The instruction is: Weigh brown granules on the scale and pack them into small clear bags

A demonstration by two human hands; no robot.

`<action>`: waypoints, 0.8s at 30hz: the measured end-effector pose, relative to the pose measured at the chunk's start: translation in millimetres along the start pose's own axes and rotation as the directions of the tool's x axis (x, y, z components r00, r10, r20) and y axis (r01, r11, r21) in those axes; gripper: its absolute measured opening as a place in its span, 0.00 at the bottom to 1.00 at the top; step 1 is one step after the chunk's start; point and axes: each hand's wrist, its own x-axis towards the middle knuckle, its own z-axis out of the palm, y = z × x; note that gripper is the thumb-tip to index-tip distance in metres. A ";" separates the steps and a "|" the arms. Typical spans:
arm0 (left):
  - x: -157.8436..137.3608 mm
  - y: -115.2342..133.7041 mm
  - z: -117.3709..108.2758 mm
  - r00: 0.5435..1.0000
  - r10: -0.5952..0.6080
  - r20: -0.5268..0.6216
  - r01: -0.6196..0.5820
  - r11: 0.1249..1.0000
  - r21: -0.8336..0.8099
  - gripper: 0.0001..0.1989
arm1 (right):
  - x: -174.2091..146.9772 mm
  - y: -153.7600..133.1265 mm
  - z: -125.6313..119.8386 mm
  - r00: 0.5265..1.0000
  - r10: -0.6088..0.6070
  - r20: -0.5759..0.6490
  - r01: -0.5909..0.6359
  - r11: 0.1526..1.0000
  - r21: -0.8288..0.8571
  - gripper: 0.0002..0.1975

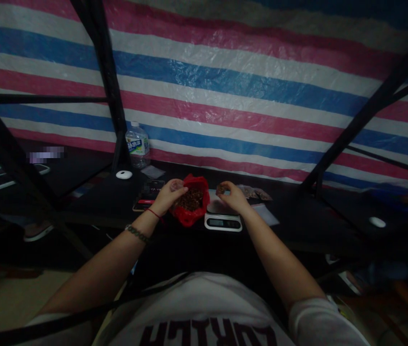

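Note:
A red plastic bag (204, 204), its mouth spread wide, holds many small brown dried pieces (191, 199). At its left rim is my left hand (167, 196), closed on what looks like a small clear plastic bag (177, 184); its outline is blurred. My right hand (235, 196) is raised over the plate of a white digital kitchen scale (223, 223). Its thumb and finger pinch a few brown dried pieces (220, 190). The scale stands just right of the red bag, and its display cannot be read.
Small filled clear bags (256, 193) and a flat clear bag (266, 214) lie right of the scale. Left are a phone (148, 194), a white oval case (124, 175) and a large plastic bottle (138, 145). Dark metal posts (108, 72) frame the black table.

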 end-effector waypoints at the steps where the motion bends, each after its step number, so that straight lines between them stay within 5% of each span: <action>1: -0.3 0.5 0.4 1.000 0.012 0.023 -0.012 1.000 -0.003 0.18 | -2.0 5.6 -3.3 1.000 0.007 0.024 -0.007 0.999 -0.035 0.16; 4: -1.1 2.7 1.5 0.996 0.061 0.059 -0.063 0.998 0.026 0.16 | -5.6 15.3 -9.6 0.997 -0.006 0.074 0.015 0.992 -0.126 0.17; 7: -3.3 6.3 3.2 0.991 0.115 0.074 -0.121 0.988 0.090 0.14 | -7.2 3.0 -14.4 0.997 -0.070 -0.015 0.067 0.986 -0.154 0.26; 10: -8.4 10.8 7.2 0.981 0.159 0.114 -0.181 0.958 0.224 0.13 | -10.9 -34.0 -16.9 0.980 -0.195 -0.035 0.193 0.979 -0.057 0.17; 16: -22.4 18.0 18.0 0.962 0.168 0.214 -0.252 0.847 0.468 0.12 | -19.5 -103.9 1.9 0.841 -0.487 0.236 0.456 0.873 0.174 0.05; 24: -20.3 17.1 16.3 0.969 0.180 0.167 -0.238 0.855 0.461 0.17 | -11.8 -121.6 3.5 0.787 -0.576 0.222 0.581 0.812 0.047 0.05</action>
